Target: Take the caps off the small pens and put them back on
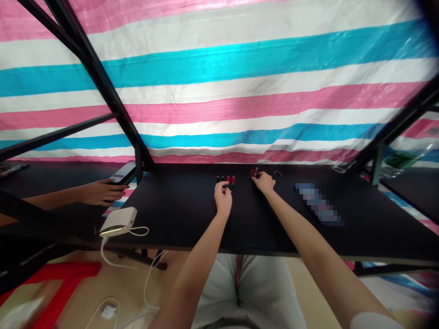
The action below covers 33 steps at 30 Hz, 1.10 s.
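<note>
My left hand (pixel 223 198) is over the black table with its fingers curled in, thumb and forefinger close together; whatever may be between them is too small and dark to make out. Just beyond its fingertips stand small cylinders in a row, black ones (pixel 218 179) on the left and red ones (pixel 233 180) on the right. Farther right, my right hand (pixel 265 183) pinches at a small grey cylinder (pixel 256 171) with thumb and forefinger. A small red cylinder (pixel 252 172) is close beside it, partly behind the fingers.
Small curved pieces (pixel 277 173) lie right of my right hand. A blurred-out phone-like slab (pixel 317 203) and a clear cup (pixel 344 165) are farther right. At left are a white box (pixel 118 221) with cables and another person's hand (pixel 103 192) by a phone (pixel 124 172). Black frame posts (pixel 116 107) rise at the sides.
</note>
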Tool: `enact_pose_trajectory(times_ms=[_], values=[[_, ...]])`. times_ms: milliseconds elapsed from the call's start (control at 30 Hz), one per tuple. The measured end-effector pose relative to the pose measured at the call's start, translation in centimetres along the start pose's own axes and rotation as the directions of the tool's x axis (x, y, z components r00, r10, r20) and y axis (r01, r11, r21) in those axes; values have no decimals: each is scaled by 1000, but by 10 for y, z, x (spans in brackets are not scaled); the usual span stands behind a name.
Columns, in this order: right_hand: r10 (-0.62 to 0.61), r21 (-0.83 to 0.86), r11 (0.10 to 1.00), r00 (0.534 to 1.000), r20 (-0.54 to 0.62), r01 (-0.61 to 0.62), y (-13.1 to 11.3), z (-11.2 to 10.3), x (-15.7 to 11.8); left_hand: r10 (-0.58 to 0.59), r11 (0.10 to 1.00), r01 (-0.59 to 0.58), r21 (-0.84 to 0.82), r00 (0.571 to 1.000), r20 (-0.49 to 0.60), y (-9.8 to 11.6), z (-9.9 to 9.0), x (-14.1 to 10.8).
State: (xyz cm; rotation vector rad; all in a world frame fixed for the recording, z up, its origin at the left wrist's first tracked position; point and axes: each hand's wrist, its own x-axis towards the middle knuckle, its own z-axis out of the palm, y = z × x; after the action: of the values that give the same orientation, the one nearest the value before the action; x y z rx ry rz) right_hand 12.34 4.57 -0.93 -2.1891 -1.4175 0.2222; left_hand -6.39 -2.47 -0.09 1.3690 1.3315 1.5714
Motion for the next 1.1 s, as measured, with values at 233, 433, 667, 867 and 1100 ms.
enact_pose_trajectory(times_ms=[233,433,667,867,1100], values=[[-21,-5,1000,999,26,21,-14,9,7,-6,1000,6,12,1000,-4,0,0,1],[-113,-60,992,994,2,113,-24,12,-5,25,999,-26,42,1000,13,-2,0,1],[-220,-63,973,975,15,220,-20,7,-43,124,981,-151,125,972,201,-7,6,-4],[-442,-60,896,896,-34,440,-8,0,-75,252,937,-323,129,886,389,-4,6,-12],[-680,-24,733,731,-46,680,-12,-3,-81,222,930,-301,211,917,332,-7,5,-11]])
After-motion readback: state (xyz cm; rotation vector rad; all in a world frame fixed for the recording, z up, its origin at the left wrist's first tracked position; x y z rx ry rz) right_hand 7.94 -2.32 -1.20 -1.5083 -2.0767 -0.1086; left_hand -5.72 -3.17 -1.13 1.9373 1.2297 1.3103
